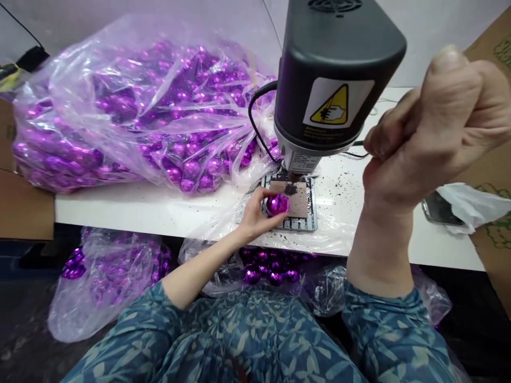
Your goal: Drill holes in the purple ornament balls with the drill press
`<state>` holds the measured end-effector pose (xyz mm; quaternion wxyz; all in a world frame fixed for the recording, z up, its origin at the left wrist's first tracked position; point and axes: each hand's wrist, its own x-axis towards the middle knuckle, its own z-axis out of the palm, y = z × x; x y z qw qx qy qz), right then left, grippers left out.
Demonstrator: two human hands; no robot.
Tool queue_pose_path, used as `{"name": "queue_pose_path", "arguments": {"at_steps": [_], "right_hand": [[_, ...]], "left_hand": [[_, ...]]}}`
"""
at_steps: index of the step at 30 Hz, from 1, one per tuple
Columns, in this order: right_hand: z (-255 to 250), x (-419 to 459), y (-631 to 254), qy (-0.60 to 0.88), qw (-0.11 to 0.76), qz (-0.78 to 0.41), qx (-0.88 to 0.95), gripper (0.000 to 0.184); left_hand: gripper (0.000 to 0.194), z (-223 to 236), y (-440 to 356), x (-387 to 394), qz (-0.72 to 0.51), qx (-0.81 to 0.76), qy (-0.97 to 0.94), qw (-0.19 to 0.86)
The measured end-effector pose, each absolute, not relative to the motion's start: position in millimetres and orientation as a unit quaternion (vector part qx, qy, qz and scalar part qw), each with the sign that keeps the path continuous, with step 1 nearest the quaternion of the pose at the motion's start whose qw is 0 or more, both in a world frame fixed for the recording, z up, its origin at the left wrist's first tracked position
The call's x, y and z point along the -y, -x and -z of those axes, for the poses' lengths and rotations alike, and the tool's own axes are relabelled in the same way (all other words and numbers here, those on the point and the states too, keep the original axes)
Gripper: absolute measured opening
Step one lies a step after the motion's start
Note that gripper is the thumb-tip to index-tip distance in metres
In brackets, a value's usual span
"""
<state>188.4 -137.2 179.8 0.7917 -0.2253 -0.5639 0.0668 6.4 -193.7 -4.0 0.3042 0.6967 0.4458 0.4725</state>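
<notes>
My left hand (257, 213) pinches a shiny purple ball (277, 204) and holds it on the small brown plate (300, 205) under the dark grey machine head (335, 74). My right hand (431, 127) is raised close to the camera, at the right of the machine head, its fingers curled into a fist around something I cannot make out. Black dust lies on the plate and on the white table (131, 210) around it.
A big clear bag (131, 111) full of purple balls lies on the table at the left. More bags with purple balls (271, 268) hang below the table edge. A black cable (255, 119) loops beside the machine. Cardboard (493, 170) and a phone (439, 210) are at the right.
</notes>
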Motion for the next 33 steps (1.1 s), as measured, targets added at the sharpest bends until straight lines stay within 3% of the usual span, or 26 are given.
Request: {"name": "queue_pose_path", "arguments": {"at_steps": [5, 9, 13, 19, 22, 25, 28, 31, 33], "right_hand": [[-179.3, 135.2, -187.6, 0.221, 0.803, -0.063, 0.55, 0.049], [-178.7, 138.6, -185.6, 0.231, 0.802, -0.07, 0.547, 0.056], [-178.6, 136.9, -187.9, 0.228, 0.808, -0.064, 0.539, 0.051], [-178.3, 135.0, -188.6, 0.217, 0.806, -0.071, 0.546, 0.052], [-176.7, 135.0, -186.7, 0.204, 0.818, -0.066, 0.534, 0.053], [-173.9, 135.2, -185.9, 0.215, 0.816, -0.057, 0.533, 0.054], [-172.2, 135.6, -185.4, 0.227, 0.816, -0.052, 0.528, 0.056], [-172.7, 135.9, -183.8, 0.219, 0.824, -0.061, 0.519, 0.058], [-173.4, 136.3, -182.7, 0.212, 0.828, -0.068, 0.514, 0.057]], "left_hand": [[0.05, -28.5, 31.9, 222.9, -0.265, -0.349, -0.843, 0.311], [0.018, -33.6, 40.5, 157.7, -0.305, -0.467, -0.808, 0.19], [0.031, -29.4, 26.6, 72.8, -0.171, -0.658, -0.732, 0.038], [0.039, -22.3, 13.5, 39.1, -0.083, -0.697, -0.712, 0.005], [0.045, -23.0, 23.2, 45.8, -0.143, -0.685, -0.713, 0.044], [0.047, -24.5, 35.3, 61.3, -0.301, -0.642, -0.696, 0.116], [0.044, -22.2, 40.0, 84.8, -0.459, -0.549, -0.63, 0.301], [0.046, -14.0, 34.7, 108.8, -0.498, -0.462, -0.522, 0.516], [0.051, -5.9, 27.8, 121.3, -0.5, -0.434, -0.482, 0.573]]}}
